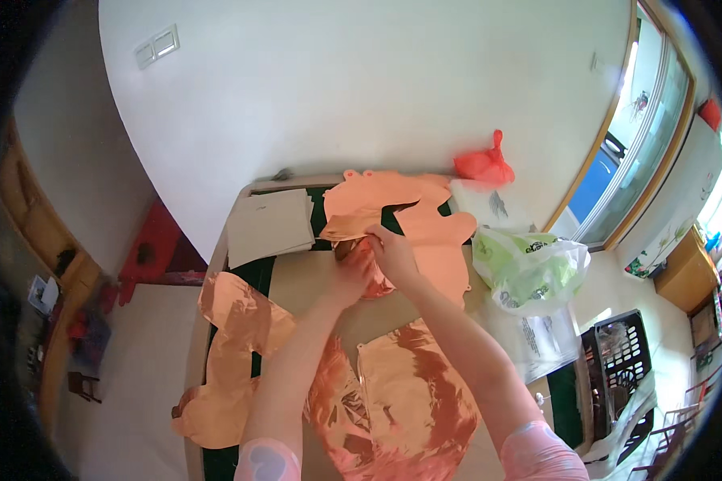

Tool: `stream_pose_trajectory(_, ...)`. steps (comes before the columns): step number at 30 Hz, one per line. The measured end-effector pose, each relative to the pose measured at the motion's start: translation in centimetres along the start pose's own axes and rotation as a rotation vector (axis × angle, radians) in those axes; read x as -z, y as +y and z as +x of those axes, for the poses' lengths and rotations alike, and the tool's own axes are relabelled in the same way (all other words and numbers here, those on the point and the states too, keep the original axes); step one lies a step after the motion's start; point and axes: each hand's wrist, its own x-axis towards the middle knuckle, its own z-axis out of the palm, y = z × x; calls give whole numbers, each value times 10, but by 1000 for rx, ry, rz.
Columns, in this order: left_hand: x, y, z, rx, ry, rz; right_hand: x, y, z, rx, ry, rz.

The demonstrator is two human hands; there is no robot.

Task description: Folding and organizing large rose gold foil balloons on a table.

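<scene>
Both hands meet over the middle of the table, on a copper-coloured foil balloon point(350, 228) that is flat and partly folded. My left hand point(354, 276) is closed around its lower part, with the fingers partly hidden. Just to its right, my right hand point(392, 253) pinches the upper edge of the same foil. Beyond them lies another flat foil balloon point(433, 252) with rounded lobes. Close to me, a large creased foil balloon point(417, 401) spreads between my forearms, and a further curved one point(231, 365) lies along the left side.
A stack of grey-beige cardboard sheets point(269, 227) sits at the table's back left. To the right are a green-and-white plastic bag point(529, 271) and a clear plastic sheet point(545, 341). A red knotted bag point(487, 166) rests by the wall. Beside the table stands a black crate point(620, 353).
</scene>
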Motion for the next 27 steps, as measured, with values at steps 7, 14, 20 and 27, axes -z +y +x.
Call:
stream_pose_trajectory(7, -4, -48, 15, 258, -83, 257, 85, -34, 24, 6, 379, -30)
stream_pose_trajectory(14, 46, -4, 4, 312, 328, -105, 194, -143, 4, 349, 525, 422)
stream_pose_trajectory(20, 213, 106, -57, -10, 698, -524, 236, -188, -40, 286, 293, 280)
stream_pose_trajectory(27, 281, 202, -80, -140, 279, -741, 276, -262, -86, 313, 39, 298)
